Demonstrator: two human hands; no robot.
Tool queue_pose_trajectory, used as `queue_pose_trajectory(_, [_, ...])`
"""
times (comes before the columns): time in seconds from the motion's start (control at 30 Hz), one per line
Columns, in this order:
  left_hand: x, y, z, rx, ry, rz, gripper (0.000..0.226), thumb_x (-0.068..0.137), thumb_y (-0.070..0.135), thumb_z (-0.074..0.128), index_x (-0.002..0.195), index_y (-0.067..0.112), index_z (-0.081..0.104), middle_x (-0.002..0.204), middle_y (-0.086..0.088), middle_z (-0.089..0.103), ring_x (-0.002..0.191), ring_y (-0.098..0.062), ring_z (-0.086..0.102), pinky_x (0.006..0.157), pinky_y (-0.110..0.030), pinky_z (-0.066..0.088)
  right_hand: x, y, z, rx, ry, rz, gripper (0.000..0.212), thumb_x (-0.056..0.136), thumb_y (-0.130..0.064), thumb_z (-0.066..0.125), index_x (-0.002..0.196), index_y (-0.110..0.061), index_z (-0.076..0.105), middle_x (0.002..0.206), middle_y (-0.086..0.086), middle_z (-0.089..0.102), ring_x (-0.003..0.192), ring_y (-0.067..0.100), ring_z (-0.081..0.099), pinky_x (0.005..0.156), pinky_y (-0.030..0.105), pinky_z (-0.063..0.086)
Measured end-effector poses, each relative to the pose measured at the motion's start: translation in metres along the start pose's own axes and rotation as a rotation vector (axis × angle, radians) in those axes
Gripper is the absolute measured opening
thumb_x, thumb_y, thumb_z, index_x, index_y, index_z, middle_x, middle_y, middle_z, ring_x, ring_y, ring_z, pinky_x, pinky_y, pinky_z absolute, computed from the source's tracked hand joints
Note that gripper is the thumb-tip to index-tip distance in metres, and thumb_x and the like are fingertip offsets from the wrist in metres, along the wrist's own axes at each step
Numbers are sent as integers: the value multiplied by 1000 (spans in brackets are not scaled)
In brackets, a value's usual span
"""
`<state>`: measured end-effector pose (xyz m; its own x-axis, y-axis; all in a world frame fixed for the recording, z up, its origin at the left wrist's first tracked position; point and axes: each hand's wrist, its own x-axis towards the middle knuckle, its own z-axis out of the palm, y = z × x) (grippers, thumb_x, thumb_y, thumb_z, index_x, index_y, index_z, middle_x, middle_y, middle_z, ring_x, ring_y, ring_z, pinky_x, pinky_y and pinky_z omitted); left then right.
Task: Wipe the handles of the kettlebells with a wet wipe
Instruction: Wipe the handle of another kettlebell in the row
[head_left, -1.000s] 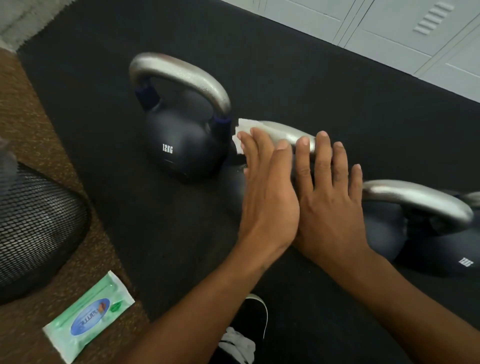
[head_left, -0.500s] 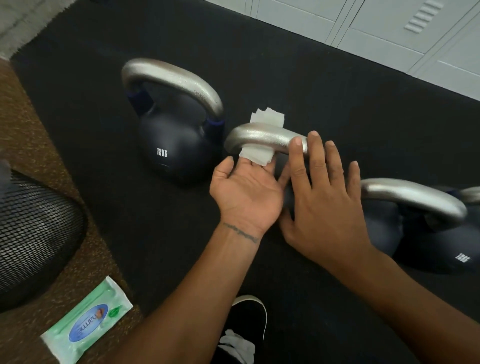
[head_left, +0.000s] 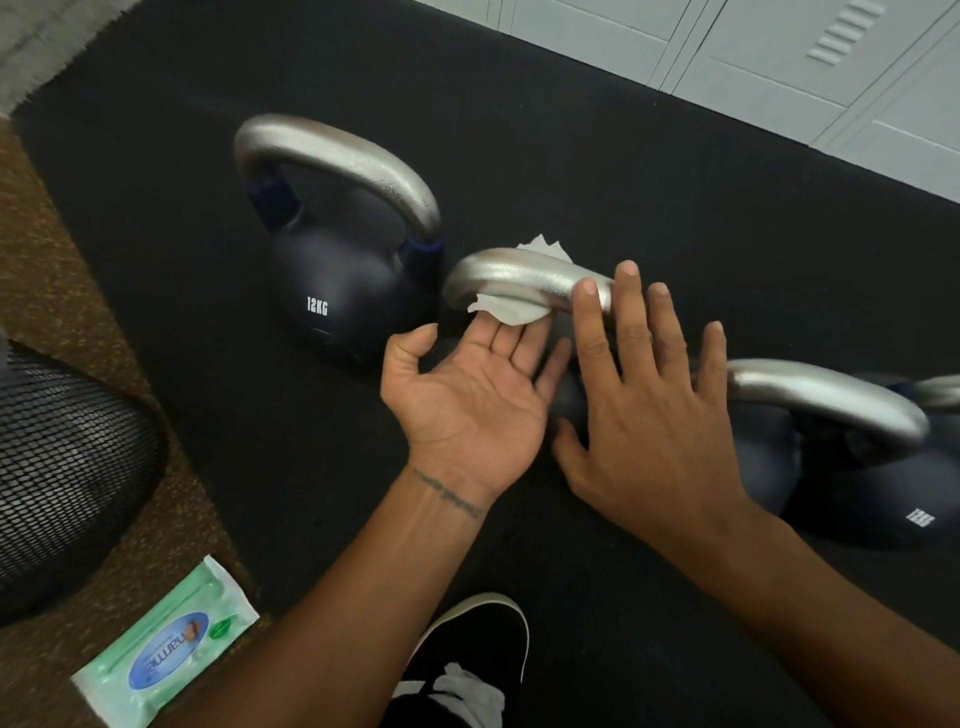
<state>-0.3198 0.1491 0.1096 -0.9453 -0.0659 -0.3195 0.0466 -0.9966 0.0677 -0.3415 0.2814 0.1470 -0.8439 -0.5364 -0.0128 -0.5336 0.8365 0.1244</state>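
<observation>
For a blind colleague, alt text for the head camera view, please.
A left hand, palm up, presses a white wipe under a kettlebell's silver handle; the right hand rests on top. Another kettlebell marked 12KG stands beside it.

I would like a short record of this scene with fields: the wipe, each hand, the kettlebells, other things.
wet wipe: draped over the middle handle
left hand: palm up, straight fingers under the wet wipe, touching it
right hand: flat, resting on the middle handle
kettlebells: 12KG kettlebell at left, right kettlebell at the far side
other: pack of wipes on the brown carpet
</observation>
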Motion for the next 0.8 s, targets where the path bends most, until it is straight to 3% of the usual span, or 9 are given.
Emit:
queue_pose_trajectory(0.17, [14, -6, 12, 71, 38, -6, 82, 82, 51, 42, 152, 8, 45, 153, -19, 49, 144, -35, 45, 124, -50, 26, -14, -2, -3, 148, 15, 52, 97, 82, -49, 52, 161, -15, 6, 168, 13, 9, 154, 32, 14, 117, 64, 20])
queue_pose_trajectory(0.43, [8, -10, 10, 29, 13, 25, 82, 76, 47, 43, 150, 11, 48, 150, -14, 54, 141, -32, 48, 122, -51, 28, -30, 9, -4, 272, 5, 33, 94, 83, -39, 53, 159, -9, 8, 167, 12, 13, 154, 26, 10, 121, 55, 19])
queue_pose_trajectory(0.63, [12, -11, 14, 180, 14, 38, 81, 81, 41, 41, 154, 5, 40, 156, -17, 45, 147, -33, 38, 126, -47, 20, -18, 10, -14, 379, 21, 54, 91, 81, -27, 49, 160, -11, 7, 168, 9, 10, 155, 19, 5, 123, 42, 4])
queue_pose_trajectory(0.8, [5, -18, 5, 215, -32, 18, 78, 77, 42, 39, 147, 6, 50, 152, -13, 52, 143, -28, 47, 125, -44, 24, -5, 33, -27, 528, 84, 156, 85, 86, -11, 56, 160, -10, 12, 167, 7, 15, 154, 14, 11, 125, 37, 14])
